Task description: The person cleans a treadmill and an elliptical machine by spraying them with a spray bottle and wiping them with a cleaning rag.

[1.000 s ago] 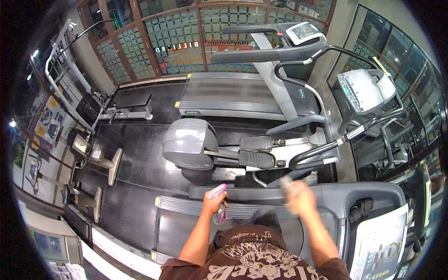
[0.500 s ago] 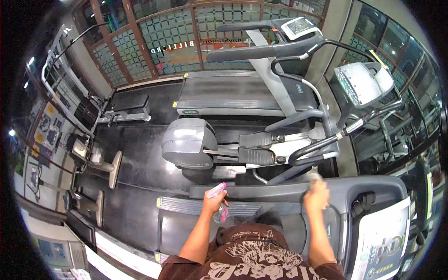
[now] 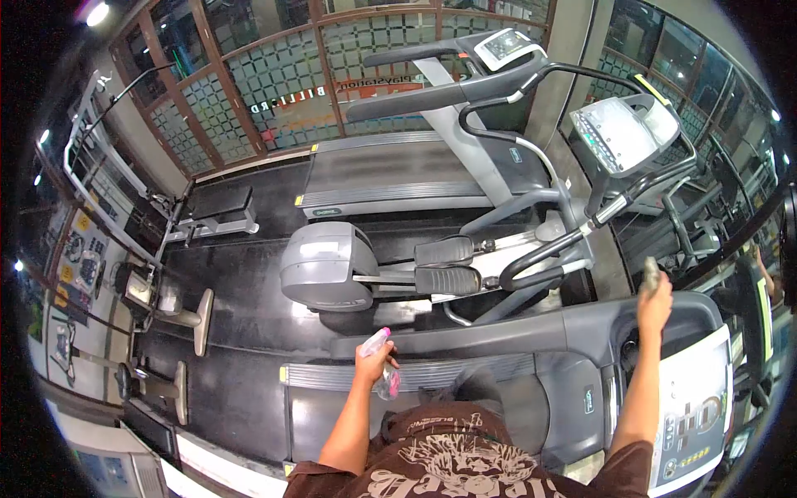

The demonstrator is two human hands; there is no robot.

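Note:
My left hand [image 3: 373, 363] is wrapped round the neck of a clear spray bottle [image 3: 388, 383] with a pink-tipped nozzle, held over the belt of the near treadmill [image 3: 506, 407]. Out to the right, my right hand [image 3: 654, 307] is closed on a small pale cloth [image 3: 651, 270] that sticks up past the fingers. That hand is above the front end of the treadmill's grey handrail [image 3: 515, 326], close to the white console [image 3: 689, 415].
Beyond the handrail stands an elliptical trainer [image 3: 328, 264] with black pedals and curved handlebars. Behind it is a second treadmill [image 3: 382, 166]. Exercise bikes [image 3: 170, 303] and a weight bench [image 3: 220, 207] are at the left. Windows line the far wall.
My right hand has moved right with the cloth, from the middle of the handrail to its front end by the console. My left hand keeps the spray bottle in nearly the same place.

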